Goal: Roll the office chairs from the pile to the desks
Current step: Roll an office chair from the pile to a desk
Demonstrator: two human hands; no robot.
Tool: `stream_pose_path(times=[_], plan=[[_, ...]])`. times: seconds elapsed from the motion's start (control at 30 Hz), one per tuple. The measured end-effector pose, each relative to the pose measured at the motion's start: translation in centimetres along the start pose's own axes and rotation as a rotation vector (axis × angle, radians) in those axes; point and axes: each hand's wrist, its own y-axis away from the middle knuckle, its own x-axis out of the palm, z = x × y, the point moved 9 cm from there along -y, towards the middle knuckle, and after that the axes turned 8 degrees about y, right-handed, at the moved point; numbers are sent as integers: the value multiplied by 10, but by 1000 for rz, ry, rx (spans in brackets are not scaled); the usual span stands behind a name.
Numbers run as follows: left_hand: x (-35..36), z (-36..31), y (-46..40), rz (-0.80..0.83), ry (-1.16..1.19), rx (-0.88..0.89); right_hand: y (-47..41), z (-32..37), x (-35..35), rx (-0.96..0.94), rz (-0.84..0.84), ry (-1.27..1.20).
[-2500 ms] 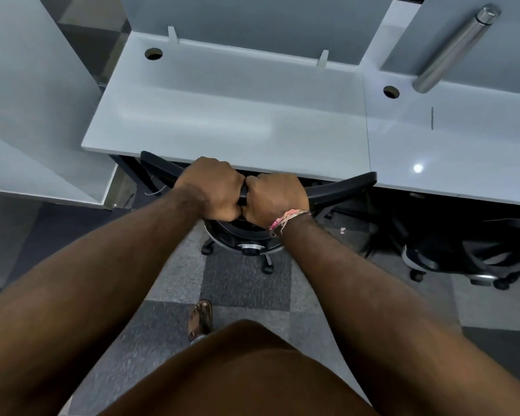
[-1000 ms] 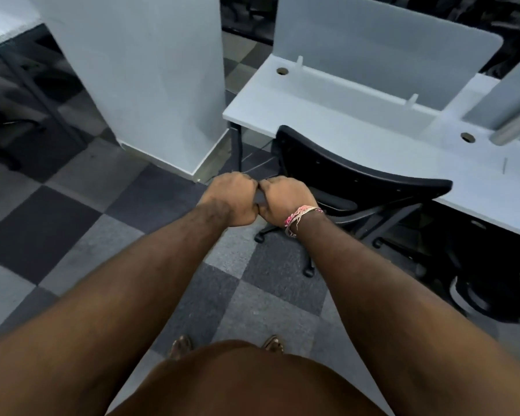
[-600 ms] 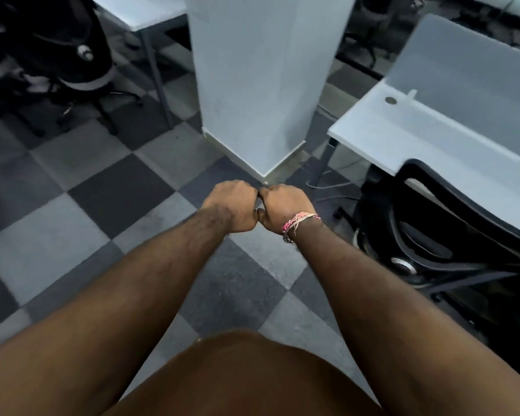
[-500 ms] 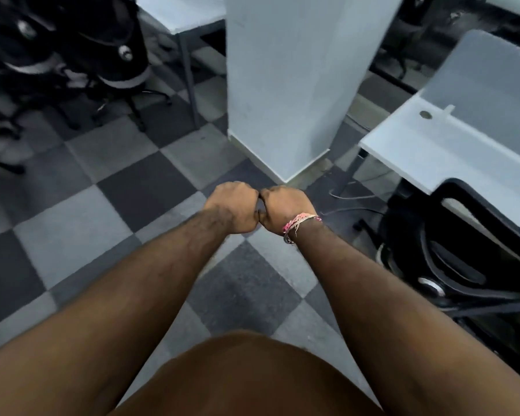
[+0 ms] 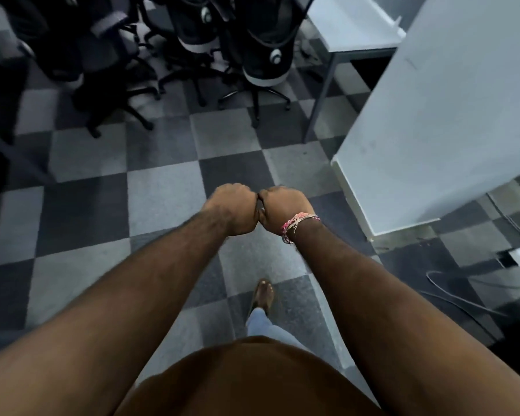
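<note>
Head view, looking down over two bare forearms stretched forward above a carpeted floor [image 5: 159, 202] of dark and light grey squares laid checkerwise, with a short, grainy pile. Left hand [image 5: 233, 210] and right hand [image 5: 282, 210] both curled into fists, knuckles touching, nothing visible inside either grip. Pink and white thread bracelet [image 5: 296, 225] loose round the right wrist, strands frayed. Office chairs [image 5: 192, 46] crowded together at the top of the frame, well apart from the hands: black mesh backs, pale bands along the lower edges, round white knobs, black five-spoke bases with small casters; blurred and dim on the left side, exact count hard to make out, upper parts cut off by the frame edge. Pale, smooth desk [image 5: 351, 25] just right of the chairs, on a thin grey metal leg, far end cut off. Broad white square pillar [image 5: 451, 115] at the right, matte with faint scuffs, white skirting at its base, top out of frame. Dark cable [image 5: 463, 298] curving over the floor at lower right, beside a white corner only partly seen. Brown shirt [image 5: 246, 382] filling the bottom edge, with one sandalled foot [image 5: 263, 294] and a light blue trouser leg stepping forward beneath the arms; other foot hidden.
</note>
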Motion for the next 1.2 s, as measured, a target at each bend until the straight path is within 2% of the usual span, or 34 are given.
stream_pose_path(times=[0.17, 0.37, 0.63, 1.03, 1.2], plan=[[-10, 52, -68, 21, -47, -70, -90, -18, 11, -75, -24, -36], [-46, 100, -177, 56, -40, -103, -201, -71, 11, -115, -25, -83], [-70, 153, -312, 51, 90, -139, -330, -144, 4, -155, -59, -9], [-125, 279, -559, 34, -1, 29, -584, -245, 27, -16, -20, -37], [-148, 303, -650, 43, 7, 79, -661, -299, 33, 57, -6, -58]])
